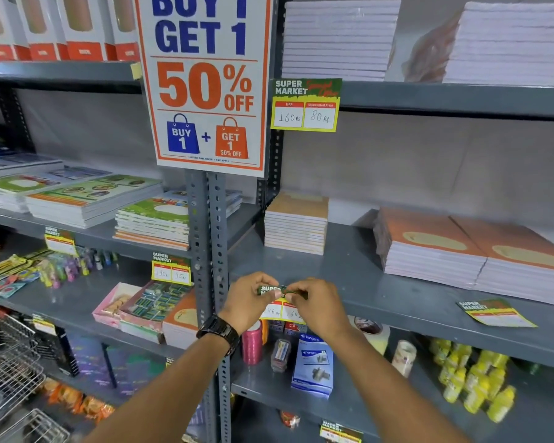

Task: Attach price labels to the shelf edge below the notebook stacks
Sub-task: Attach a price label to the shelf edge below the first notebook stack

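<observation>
A yellow and green price label (280, 310) hangs at the front edge of the grey shelf (397, 310), below a small stack of brown notebooks (296, 223). My left hand (248, 300) and my right hand (315, 303) both pinch the label's top strip against that edge. Handwritten prices show between my hands, too blurred to read. A second label (494, 311) lies flat on the shelf, near its front edge, in front of two orange notebook stacks (474, 251). Another label (306, 105) is fixed on the shelf edge above, under white notebook stacks (338, 39).
A large "Buy 1 Get 1 50% off" sign (207, 81) hangs on the grey perforated upright (210, 251). Staplers, tape rolls and yellow bottles (474, 378) fill the shelf below. Colourful books (93, 199) and labelled shelves are on the left. A wire basket (10, 362) stands at lower left.
</observation>
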Action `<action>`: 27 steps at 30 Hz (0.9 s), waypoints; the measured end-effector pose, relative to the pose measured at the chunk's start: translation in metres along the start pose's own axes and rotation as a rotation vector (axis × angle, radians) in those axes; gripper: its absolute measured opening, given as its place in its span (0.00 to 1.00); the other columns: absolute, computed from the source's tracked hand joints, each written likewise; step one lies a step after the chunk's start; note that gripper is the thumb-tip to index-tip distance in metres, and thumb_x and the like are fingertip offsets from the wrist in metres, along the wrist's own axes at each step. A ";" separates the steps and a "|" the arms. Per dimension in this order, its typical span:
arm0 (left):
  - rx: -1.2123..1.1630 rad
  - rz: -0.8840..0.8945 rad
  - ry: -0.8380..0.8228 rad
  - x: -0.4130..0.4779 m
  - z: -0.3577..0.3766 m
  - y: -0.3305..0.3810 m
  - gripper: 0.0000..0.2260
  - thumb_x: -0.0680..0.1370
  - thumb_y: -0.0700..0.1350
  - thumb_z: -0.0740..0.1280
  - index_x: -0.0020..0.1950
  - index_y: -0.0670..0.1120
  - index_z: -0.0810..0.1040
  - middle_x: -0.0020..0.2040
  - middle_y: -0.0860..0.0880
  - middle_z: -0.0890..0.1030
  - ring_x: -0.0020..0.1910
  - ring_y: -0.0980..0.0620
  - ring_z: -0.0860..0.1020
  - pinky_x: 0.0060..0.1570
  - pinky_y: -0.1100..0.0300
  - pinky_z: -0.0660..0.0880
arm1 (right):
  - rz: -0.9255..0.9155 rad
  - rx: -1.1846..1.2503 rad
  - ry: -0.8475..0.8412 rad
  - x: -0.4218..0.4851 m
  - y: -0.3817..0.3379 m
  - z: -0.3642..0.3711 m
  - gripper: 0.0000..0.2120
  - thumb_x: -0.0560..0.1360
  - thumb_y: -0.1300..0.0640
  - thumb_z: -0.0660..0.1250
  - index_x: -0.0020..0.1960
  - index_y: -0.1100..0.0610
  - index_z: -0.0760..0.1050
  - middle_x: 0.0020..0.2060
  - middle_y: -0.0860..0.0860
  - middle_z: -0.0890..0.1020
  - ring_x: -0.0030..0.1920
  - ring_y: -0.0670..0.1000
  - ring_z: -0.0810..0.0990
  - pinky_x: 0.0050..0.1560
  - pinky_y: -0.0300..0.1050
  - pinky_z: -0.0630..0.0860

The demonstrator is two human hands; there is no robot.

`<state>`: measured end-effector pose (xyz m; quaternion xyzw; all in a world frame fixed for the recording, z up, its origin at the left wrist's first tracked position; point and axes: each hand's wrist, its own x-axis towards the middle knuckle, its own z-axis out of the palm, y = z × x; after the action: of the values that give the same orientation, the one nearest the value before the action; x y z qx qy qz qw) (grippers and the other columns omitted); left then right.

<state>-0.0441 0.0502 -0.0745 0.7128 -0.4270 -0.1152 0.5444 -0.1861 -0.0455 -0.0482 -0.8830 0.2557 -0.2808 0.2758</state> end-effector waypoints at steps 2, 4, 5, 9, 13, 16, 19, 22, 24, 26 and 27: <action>0.011 -0.003 0.010 -0.001 0.001 -0.004 0.08 0.70 0.41 0.76 0.41 0.53 0.81 0.41 0.52 0.85 0.42 0.53 0.82 0.45 0.52 0.80 | -0.001 -0.052 0.006 0.000 0.000 0.002 0.06 0.75 0.58 0.69 0.49 0.52 0.84 0.43 0.47 0.85 0.41 0.45 0.79 0.45 0.42 0.77; 0.027 0.007 0.024 -0.002 0.002 -0.004 0.07 0.70 0.41 0.75 0.42 0.51 0.81 0.42 0.52 0.85 0.41 0.53 0.82 0.45 0.50 0.80 | -0.002 -0.109 0.008 0.000 0.001 0.005 0.06 0.75 0.57 0.68 0.48 0.51 0.84 0.41 0.48 0.86 0.39 0.47 0.80 0.43 0.46 0.78; 0.037 0.014 0.032 -0.002 0.002 -0.004 0.06 0.70 0.41 0.75 0.43 0.50 0.81 0.42 0.52 0.85 0.41 0.53 0.82 0.45 0.50 0.80 | -0.002 -0.130 0.009 0.001 0.001 0.006 0.06 0.76 0.57 0.68 0.48 0.51 0.84 0.41 0.48 0.86 0.39 0.48 0.80 0.43 0.47 0.79; 0.081 0.013 0.048 0.000 0.003 -0.003 0.06 0.71 0.42 0.75 0.43 0.52 0.81 0.41 0.53 0.85 0.41 0.50 0.82 0.44 0.50 0.80 | -0.006 -0.189 0.025 0.002 -0.001 0.009 0.07 0.77 0.55 0.67 0.50 0.50 0.83 0.42 0.48 0.83 0.41 0.49 0.79 0.43 0.48 0.79; 0.128 0.007 0.061 0.003 0.004 0.000 0.05 0.71 0.44 0.75 0.43 0.52 0.81 0.42 0.55 0.84 0.42 0.55 0.82 0.43 0.56 0.79 | -0.036 -0.235 0.040 0.005 -0.001 0.010 0.08 0.78 0.56 0.65 0.51 0.51 0.83 0.42 0.50 0.81 0.41 0.51 0.79 0.42 0.47 0.78; 0.160 0.019 0.079 0.003 0.005 0.001 0.05 0.71 0.45 0.75 0.43 0.52 0.82 0.41 0.55 0.85 0.41 0.56 0.82 0.41 0.60 0.77 | -0.053 -0.282 0.045 0.005 -0.002 0.013 0.09 0.78 0.56 0.63 0.50 0.53 0.83 0.41 0.52 0.80 0.40 0.52 0.79 0.41 0.49 0.79; 0.161 0.015 0.092 0.003 0.005 -0.001 0.04 0.70 0.46 0.75 0.43 0.53 0.82 0.40 0.55 0.85 0.39 0.57 0.82 0.41 0.57 0.80 | -0.069 -0.314 0.053 0.005 -0.002 0.015 0.10 0.79 0.57 0.62 0.49 0.54 0.82 0.42 0.52 0.80 0.40 0.53 0.79 0.41 0.50 0.79; 0.177 0.027 0.101 0.003 0.005 -0.002 0.04 0.70 0.46 0.75 0.43 0.53 0.83 0.40 0.56 0.85 0.40 0.60 0.82 0.44 0.57 0.80 | -0.073 -0.334 0.074 0.006 -0.002 0.016 0.09 0.79 0.57 0.62 0.49 0.55 0.82 0.42 0.52 0.80 0.40 0.53 0.79 0.40 0.48 0.78; 0.196 0.038 0.106 0.003 0.005 -0.001 0.04 0.70 0.46 0.75 0.43 0.53 0.83 0.41 0.56 0.85 0.40 0.60 0.81 0.45 0.58 0.79 | -0.074 -0.345 0.088 0.006 -0.003 0.016 0.09 0.78 0.57 0.62 0.49 0.55 0.82 0.43 0.52 0.80 0.40 0.53 0.80 0.40 0.48 0.78; 0.224 0.056 0.112 0.003 0.005 0.000 0.04 0.70 0.47 0.75 0.43 0.53 0.83 0.41 0.55 0.85 0.40 0.59 0.81 0.44 0.58 0.78 | -0.081 -0.364 0.099 0.007 -0.004 0.017 0.08 0.78 0.57 0.63 0.49 0.55 0.82 0.44 0.52 0.80 0.41 0.53 0.80 0.40 0.47 0.78; 0.261 0.073 0.120 0.003 0.005 0.000 0.04 0.70 0.48 0.74 0.43 0.54 0.82 0.41 0.55 0.84 0.39 0.58 0.80 0.42 0.58 0.77 | -0.086 -0.372 0.106 0.007 -0.005 0.016 0.08 0.78 0.57 0.64 0.49 0.55 0.81 0.44 0.51 0.80 0.42 0.53 0.79 0.40 0.47 0.77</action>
<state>-0.0454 0.0450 -0.0751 0.7670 -0.4310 0.0040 0.4754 -0.1695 -0.0406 -0.0540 -0.9127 0.2796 -0.2865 0.0819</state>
